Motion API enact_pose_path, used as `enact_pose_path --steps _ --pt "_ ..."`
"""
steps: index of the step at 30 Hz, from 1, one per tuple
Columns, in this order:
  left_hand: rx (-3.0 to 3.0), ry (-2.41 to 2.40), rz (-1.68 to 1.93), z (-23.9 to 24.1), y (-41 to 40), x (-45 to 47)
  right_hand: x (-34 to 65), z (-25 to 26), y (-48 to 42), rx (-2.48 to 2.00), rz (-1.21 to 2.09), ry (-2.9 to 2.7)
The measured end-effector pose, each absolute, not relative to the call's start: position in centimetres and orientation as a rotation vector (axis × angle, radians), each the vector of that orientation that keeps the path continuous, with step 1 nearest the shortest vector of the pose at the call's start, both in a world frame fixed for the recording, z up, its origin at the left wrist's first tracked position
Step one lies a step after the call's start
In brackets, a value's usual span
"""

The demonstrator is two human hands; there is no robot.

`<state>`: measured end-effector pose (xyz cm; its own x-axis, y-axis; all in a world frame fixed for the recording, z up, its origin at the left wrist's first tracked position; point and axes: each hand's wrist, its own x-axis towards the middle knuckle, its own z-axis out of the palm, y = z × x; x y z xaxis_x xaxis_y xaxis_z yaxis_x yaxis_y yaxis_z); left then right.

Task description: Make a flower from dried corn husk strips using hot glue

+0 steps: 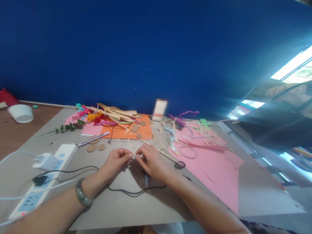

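Viewed from beside the bench [104, 214]: small pale piece [134, 156] held over its middle, between both hands' fingertips. Left hand [121, 158]: thumb and forefinger pinched on it. Right hand [151, 162]: likewise pinched on it, other fingers curled. In the way: black cable [133, 194] leads from power strip [30, 201] on the left side, under both forearms [202, 201], between hands and near edge; thin stick [168, 156] angles past right hand to dark coil [180, 165]. Toward far edge: orange sheet [119, 132], bearing straw strips [117, 113] and wooden discs [135, 128]. Right side: pink paper [216, 172]. Far left corner: green sprig [69, 126].
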<state>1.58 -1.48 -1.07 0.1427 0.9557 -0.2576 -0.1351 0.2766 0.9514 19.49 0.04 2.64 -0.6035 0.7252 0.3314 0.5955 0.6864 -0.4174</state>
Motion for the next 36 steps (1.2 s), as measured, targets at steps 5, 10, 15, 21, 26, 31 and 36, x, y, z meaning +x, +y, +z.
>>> enact_pose_path --steps 5,10,15,21,26,31,36 --pt "0.871 1.021 0.958 -1.15 -1.61 1.54 19.59 2.27 0.13 -1.007 0.474 -2.295" --pt "0.836 1.006 0.96 -0.85 -1.71 1.57 19.62 1.98 0.24 -0.929 0.531 -2.245" --pt "0.815 0.993 0.969 -0.55 -1.78 1.61 19.74 2.06 0.27 -0.924 0.526 -2.233" --pt "0.814 1.024 1.041 -0.86 -1.65 1.53 19.86 2.08 0.42 -0.889 0.457 -2.305" --pt "0.851 1.03 1.046 -1.05 -1.64 1.53 19.74 2.26 0.24 -0.863 0.377 -2.379" --pt "0.914 1.084 1.027 -0.6 -1.77 1.59 19.62 2.22 0.15 -0.856 0.368 -2.388" --pt "0.965 1.067 0.991 -0.5 -1.78 1.6 19.54 2.16 0.07 -0.906 0.448 -2.293"
